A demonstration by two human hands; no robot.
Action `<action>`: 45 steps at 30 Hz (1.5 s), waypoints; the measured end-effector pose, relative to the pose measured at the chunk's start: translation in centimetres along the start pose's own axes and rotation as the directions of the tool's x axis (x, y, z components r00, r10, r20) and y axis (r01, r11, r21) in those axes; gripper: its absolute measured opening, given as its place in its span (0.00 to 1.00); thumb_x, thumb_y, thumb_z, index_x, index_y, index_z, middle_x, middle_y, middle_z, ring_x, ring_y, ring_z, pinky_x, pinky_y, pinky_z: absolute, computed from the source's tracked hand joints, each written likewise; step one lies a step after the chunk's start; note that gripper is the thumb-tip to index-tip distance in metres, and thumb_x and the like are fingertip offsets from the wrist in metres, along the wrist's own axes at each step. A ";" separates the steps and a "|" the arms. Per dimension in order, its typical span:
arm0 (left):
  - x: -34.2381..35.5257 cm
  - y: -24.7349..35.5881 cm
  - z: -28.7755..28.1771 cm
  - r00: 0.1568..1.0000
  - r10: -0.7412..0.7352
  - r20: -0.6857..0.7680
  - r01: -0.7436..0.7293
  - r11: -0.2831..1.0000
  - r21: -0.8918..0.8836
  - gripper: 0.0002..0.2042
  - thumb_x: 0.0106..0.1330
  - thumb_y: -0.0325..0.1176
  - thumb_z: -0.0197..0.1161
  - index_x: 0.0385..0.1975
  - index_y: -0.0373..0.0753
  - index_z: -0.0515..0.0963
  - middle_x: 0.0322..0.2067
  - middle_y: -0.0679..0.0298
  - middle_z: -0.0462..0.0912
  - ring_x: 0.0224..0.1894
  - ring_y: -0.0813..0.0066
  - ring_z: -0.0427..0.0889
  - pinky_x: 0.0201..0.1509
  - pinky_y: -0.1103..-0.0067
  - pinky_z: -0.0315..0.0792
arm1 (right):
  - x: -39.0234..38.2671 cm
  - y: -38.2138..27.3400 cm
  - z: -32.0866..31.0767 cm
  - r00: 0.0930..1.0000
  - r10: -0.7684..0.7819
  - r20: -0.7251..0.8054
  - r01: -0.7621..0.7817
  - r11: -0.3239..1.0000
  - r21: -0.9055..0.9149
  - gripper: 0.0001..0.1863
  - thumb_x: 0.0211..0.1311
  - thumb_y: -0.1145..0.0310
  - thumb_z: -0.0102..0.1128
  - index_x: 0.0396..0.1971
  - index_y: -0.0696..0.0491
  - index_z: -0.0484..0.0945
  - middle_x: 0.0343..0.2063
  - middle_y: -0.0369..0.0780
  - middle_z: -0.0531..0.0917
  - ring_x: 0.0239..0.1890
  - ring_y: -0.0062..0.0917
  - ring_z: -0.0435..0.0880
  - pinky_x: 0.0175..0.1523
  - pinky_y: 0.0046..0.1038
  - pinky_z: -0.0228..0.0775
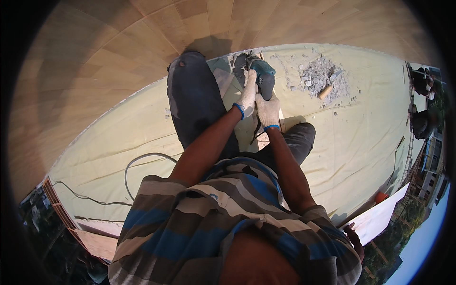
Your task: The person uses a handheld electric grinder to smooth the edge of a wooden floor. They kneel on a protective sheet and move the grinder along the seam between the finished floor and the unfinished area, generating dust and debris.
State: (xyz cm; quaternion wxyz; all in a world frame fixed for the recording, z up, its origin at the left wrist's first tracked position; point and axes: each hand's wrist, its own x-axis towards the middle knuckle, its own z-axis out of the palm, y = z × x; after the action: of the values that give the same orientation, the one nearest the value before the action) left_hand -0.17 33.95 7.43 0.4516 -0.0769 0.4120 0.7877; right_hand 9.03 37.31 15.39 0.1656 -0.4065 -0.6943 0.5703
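Note:
Both of my hands wear cream knit gloves with blue cuffs. They hold a teal power tool between my knees, close to the curved wood-panelled wall. My right hand is wrapped around the rear end of its handle. Against the tool's left side, my left hand is closed on it; its fingertips are partly hidden. The tool's working end is hidden, so its exact kind cannot be told. Just to the right lies a heap of grey rubble, with a wooden-handled trowel resting on it.
Pale yellow sheeting covers the floor, wrinkled in places. A grey hose and a dark cable run across its left side. The panelled wall curves around the front. A white board stands at lower right; people are beyond the right edge.

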 end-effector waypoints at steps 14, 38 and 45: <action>-4.4 2.3 2.6 0.994 0.007 0.112 0.007 0.992 -0.130 0.35 0.84 0.67 0.45 0.73 0.43 0.73 0.67 0.64 0.81 0.67 0.71 0.79 0.76 0.70 0.69 | -1.5 -3.1 -1.6 1.000 -0.022 -0.009 0.020 0.987 -0.159 0.23 0.65 0.63 0.69 0.55 0.62 0.85 0.37 0.43 0.91 0.41 0.23 0.87 0.49 0.31 0.80; -3.6 1.8 0.0 0.983 -0.182 0.009 0.182 0.983 0.004 0.40 0.76 0.79 0.43 0.59 0.49 0.82 0.48 0.65 0.89 0.48 0.71 0.87 0.56 0.70 0.82 | -2.3 2.2 0.2 0.995 -0.094 -0.014 0.089 0.978 -0.189 0.21 0.65 0.62 0.69 0.53 0.58 0.85 0.37 0.55 0.91 0.44 0.51 0.93 0.50 0.44 0.83; -3.2 2.3 1.1 0.974 -0.187 -0.125 0.195 0.979 0.053 0.43 0.75 0.82 0.39 0.62 0.49 0.81 0.53 0.64 0.88 0.51 0.70 0.86 0.57 0.70 0.81 | -1.7 2.6 1.1 0.999 -0.013 -0.050 0.000 0.966 -0.260 0.23 0.62 0.60 0.69 0.53 0.60 0.85 0.41 0.56 0.91 0.50 0.52 0.92 0.55 0.44 0.82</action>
State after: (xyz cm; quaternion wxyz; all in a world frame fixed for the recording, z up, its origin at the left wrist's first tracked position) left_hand 0.19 32.05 11.03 0.5020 -0.1483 0.4541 0.7210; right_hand 10.22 35.36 13.08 0.1306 -0.4370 -0.7600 0.4631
